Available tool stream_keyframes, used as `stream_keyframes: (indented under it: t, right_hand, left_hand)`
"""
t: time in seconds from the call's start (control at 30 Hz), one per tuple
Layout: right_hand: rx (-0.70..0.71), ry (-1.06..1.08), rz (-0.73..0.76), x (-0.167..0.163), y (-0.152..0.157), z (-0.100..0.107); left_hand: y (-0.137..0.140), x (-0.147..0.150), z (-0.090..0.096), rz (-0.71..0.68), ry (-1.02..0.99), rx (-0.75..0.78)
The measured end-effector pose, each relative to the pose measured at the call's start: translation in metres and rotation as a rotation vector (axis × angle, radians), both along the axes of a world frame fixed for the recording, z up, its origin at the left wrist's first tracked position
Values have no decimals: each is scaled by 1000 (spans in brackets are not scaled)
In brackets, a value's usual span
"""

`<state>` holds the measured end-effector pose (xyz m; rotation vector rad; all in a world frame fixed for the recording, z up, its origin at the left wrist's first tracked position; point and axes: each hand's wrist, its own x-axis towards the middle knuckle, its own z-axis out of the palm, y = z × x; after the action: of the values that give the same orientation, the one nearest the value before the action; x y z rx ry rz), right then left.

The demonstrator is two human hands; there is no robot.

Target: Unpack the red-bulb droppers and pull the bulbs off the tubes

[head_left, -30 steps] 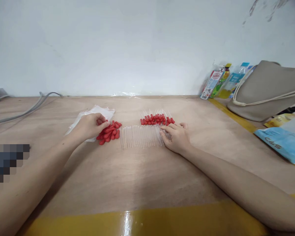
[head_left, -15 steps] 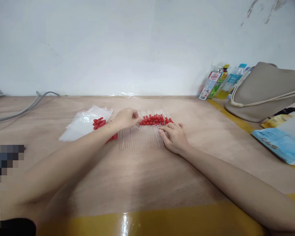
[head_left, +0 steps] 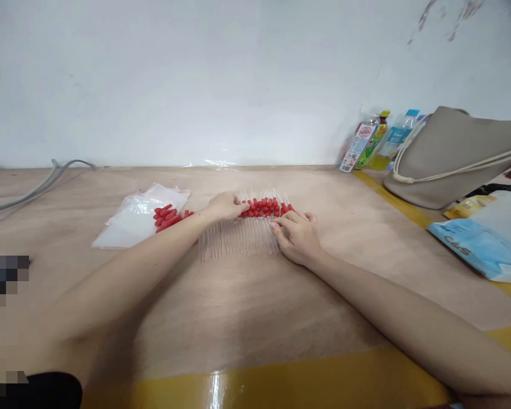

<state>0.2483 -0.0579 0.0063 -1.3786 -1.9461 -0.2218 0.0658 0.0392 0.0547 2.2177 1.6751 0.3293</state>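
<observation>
A row of thin clear sticks (head_left: 238, 238) lies side by side on the table. Along their far ends sits a band of red caps (head_left: 262, 209), with more pale stick ends showing behind it. At the left end of this band my left hand (head_left: 226, 206) is closed, thumb and fingertips pinching a red cap. My right hand (head_left: 298, 236) rests at the right end of the row, fingers bent but apart, thumb and index finger touching the sticks' edge. A loose pile of red caps (head_left: 165, 217) lies left of my left forearm, which partly hides it.
Clear plastic bags (head_left: 128, 224) lie under the loose caps. A grey cable (head_left: 38, 190) runs at the far left. Against the wall at right stand drink bottles (head_left: 394, 142), then a taupe bag (head_left: 455, 159) and a blue-and-white tissue pack (head_left: 468, 244). Yellow tape (head_left: 259, 383) marks the front edge.
My left hand has moved onto the left end of the red caps, and its fingertips have come down among them. My right hand stays in place. The whole view has shifted slightly.
</observation>
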Motion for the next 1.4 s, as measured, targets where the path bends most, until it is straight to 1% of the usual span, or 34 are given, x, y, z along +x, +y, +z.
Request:
stream_keyframes:
  t: [0.07, 0.17, 0.23, 0.3, 0.4, 0.5, 0.57, 0.67, 0.8, 0.93, 1.07, 1.17, 1.27, 1.33, 1.4]
  right_hand:
    - [-2, 3, -3, 0, 0, 0]
    - [-9, 16, -5, 1, 0, 0]
    - [-7, 38, 0, 1, 0, 0]
    - [21, 76, 4, 2, 1, -1]
    - [123, 150, 25, 4, 3, -1]
    - [207, 156, 114, 4, 2, 1]
    - [215, 110, 176, 3, 0, 3]
    - [205, 14, 235, 2, -4, 4]
    - [226, -81, 301, -1, -5, 4]
    - [230, -121, 329, -6, -5, 4]
    - [180, -141, 348, -12, -6, 4]
    - [167, -142, 354, -14, -6, 4]
    - [184, -137, 372, -15, -7, 4]
    - [185, -137, 386, -16, -7, 4]
    - [172, -133, 394, -16, -8, 4]
  left_hand:
    - [-5, -1, 4, 67, -67, 26]
    - [-16, -6, 10, 176, -154, 114]
    - [-26, -15, 12, 175, -196, 168]
    - [-37, -28, 11, 115, -208, 257]
    - [-55, -49, 3, -63, -151, 488]
    - [-71, -67, -9, -251, -88, 676]
    - [-79, -73, -18, -304, -59, 741]
    - [-86, -75, -27, -328, -32, 779]
    - [-88, -70, -33, -333, -63, 816]
    - [-89, -67, -35, -339, -86, 849]
    - [-92, -66, -35, -346, -103, 873]
    - [-93, -62, -34, -346, -112, 850]
    - [-92, -56, -32, -423, -81, 801]
    - [-91, -52, -32, -488, -54, 795]
    - [-90, -50, -33, -523, -43, 806]
